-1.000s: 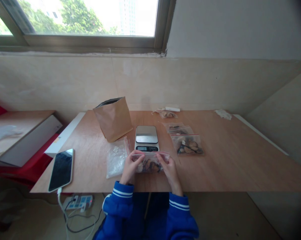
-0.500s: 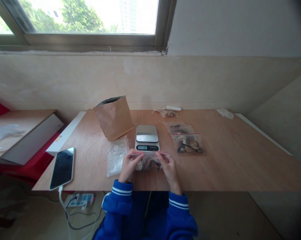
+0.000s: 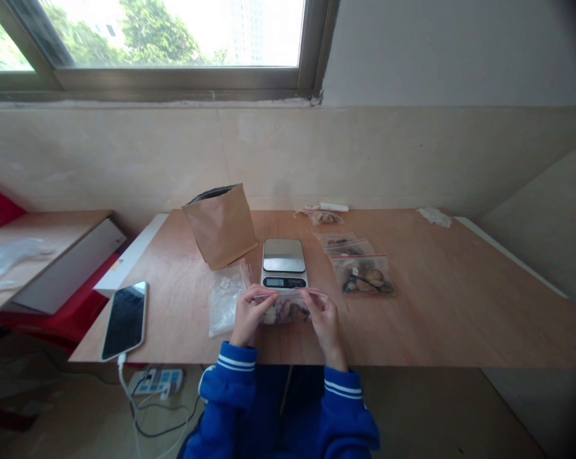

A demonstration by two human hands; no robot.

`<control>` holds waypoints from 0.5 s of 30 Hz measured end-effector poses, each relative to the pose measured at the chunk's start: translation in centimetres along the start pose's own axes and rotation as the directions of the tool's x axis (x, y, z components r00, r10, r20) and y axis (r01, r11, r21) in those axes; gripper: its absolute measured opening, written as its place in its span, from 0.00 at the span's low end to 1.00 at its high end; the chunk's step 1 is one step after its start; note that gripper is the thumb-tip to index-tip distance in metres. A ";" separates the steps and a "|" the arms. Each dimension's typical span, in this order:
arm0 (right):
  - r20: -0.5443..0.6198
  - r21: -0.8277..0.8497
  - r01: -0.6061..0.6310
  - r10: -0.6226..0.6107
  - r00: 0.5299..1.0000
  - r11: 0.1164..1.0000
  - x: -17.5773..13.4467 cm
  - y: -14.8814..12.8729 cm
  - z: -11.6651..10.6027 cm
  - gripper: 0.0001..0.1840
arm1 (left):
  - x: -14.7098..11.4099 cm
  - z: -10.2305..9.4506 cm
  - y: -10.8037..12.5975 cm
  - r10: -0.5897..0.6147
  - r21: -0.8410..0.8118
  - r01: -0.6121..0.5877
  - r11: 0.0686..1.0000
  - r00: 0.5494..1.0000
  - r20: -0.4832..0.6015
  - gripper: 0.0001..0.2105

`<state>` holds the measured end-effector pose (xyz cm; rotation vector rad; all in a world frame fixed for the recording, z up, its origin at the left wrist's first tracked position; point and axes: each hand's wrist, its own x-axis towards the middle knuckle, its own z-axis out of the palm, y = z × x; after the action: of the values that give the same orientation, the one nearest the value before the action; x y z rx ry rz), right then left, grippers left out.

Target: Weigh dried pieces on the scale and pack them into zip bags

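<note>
A clear zip-lock bag (image 3: pixel 288 312) with dark and pale dried pieces in it lies at the table's front, just before the digital kitchen scale (image 3: pixel 284 258). My left hand (image 3: pixel 250 312) pinches the left part of its top strip. On the right part of the same strip, my right hand (image 3: pixel 322 315) is closed with thumb and fingers. Nothing rests on the scale's plate. Beside my left hand lies a stack of clear plastic bags (image 3: pixel 223 303). Filled zip-lock bags (image 3: pixel 366 278) of similar dried pieces overlap to the right of the scale.
An open brown paper pouch (image 3: pixel 221 226) stands behind the clear bags. At the back are a small bag of pale pieces (image 3: pixel 325 217), a white roll (image 3: pixel 334 207) and a crumpled white item (image 3: pixel 435 217). A tablet (image 3: pixel 124 322) with a charging cable sits at the left front edge.
The whole view has shifted slightly, so things appear a little further right. Both hands keep their pinch on the bag's top strip, with hardly any movement.
</note>
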<state>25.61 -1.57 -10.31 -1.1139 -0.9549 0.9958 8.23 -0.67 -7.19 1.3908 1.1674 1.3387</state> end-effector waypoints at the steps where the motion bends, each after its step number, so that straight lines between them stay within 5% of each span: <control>1: 0.000 0.001 -0.001 0.001 1.000 1.000 0.0 0.0 0.1 0.15 | 0.0 0.1 -0.1 -0.008 -0.005 0.008 1.000 1.000 -0.003 0.09; 7: -0.061 0.041 -0.070 0.073 0.995 0.997 -0.1 -0.3 0.3 0.17 | 0.2 0.4 -0.5 -0.101 -0.117 0.107 0.987 0.993 0.054 0.10; 15: 0.167 0.075 -0.119 0.105 0.980 0.990 -0.3 -0.7 0.3 0.19 | 0.3 0.0 -0.6 -0.140 -0.141 0.155 0.978 0.984 0.114 0.10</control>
<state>25.29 -1.92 -9.57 -1.0362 -0.9787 1.2232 8.17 -0.30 -7.72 1.2268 1.0577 1.2090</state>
